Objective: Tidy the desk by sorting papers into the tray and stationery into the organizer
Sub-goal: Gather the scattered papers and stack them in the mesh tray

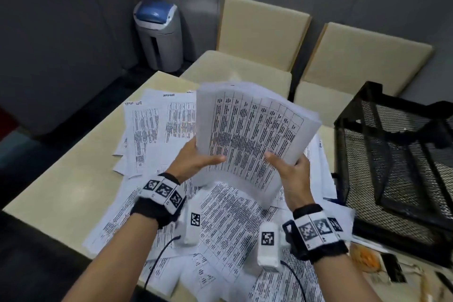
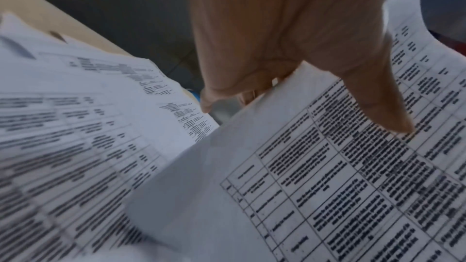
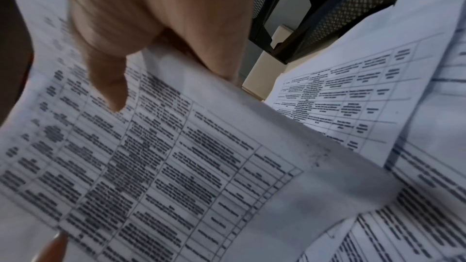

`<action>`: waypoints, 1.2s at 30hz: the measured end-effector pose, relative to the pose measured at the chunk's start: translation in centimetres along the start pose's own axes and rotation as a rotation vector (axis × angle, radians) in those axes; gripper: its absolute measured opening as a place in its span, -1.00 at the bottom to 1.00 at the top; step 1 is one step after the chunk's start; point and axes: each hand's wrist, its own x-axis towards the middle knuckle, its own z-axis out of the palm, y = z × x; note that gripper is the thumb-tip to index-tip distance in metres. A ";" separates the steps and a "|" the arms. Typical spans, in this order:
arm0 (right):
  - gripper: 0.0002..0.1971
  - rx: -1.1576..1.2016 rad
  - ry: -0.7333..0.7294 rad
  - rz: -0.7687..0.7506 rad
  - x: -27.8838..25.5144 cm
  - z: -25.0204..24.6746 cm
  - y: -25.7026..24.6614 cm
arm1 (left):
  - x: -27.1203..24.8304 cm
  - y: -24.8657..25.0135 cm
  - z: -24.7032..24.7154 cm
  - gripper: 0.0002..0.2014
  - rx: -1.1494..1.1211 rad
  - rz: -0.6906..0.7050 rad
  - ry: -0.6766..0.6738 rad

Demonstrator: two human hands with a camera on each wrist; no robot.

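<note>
- Gripping a sheaf of white printed table sheets (image 1: 252, 130) at its lower edge, the left hand (image 1: 193, 159) and right hand (image 1: 291, 174) each pinch it, thumb on top.
- The sheaf is lifted above loose printed papers (image 1: 220, 223) spread over the beige desk (image 1: 63, 186).
- A black wire-mesh tray (image 1: 397, 154) stands to the right.

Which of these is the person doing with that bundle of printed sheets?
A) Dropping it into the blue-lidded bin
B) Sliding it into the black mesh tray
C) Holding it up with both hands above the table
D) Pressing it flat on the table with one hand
C: the left hand and the right hand each pinch a lower edge of the stack of papers, raised over the loose sheets on the table.
</note>
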 end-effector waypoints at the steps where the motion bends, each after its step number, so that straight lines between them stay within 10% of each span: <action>1: -0.79 -0.003 0.005 -0.010 0.2 -0.3 0.0 | 0.1 -0.4 -0.1 0.01 -0.049 -0.006 0.043; 9: -0.68 -0.107 0.023 0.157 -0.2 -0.2 1.9 | 0.3 -2.3 2.4 -0.77 -0.001 -0.134 -0.037; 17: -0.85 -0.190 0.129 -0.146 -1.0 -7.4 -5.4 | 1.5 10.4 5.8 -0.93 -0.101 0.234 0.138; 21: -0.75 -0.299 0.358 -0.254 -1.0 -14.4 -8.8 | 4.4 17.2 11.8 -0.93 -0.255 0.225 0.039; 28: -0.66 -0.579 0.668 0.016 -1.4 -26.9 -9.6 | 5.4 19.5 25.9 -0.27 -0.029 0.139 -0.195; 36: -0.55 -0.872 0.520 0.376 -0.6 -32.4 -5.7 | 3.4 16.3 35.5 -0.60 0.773 0.255 -0.364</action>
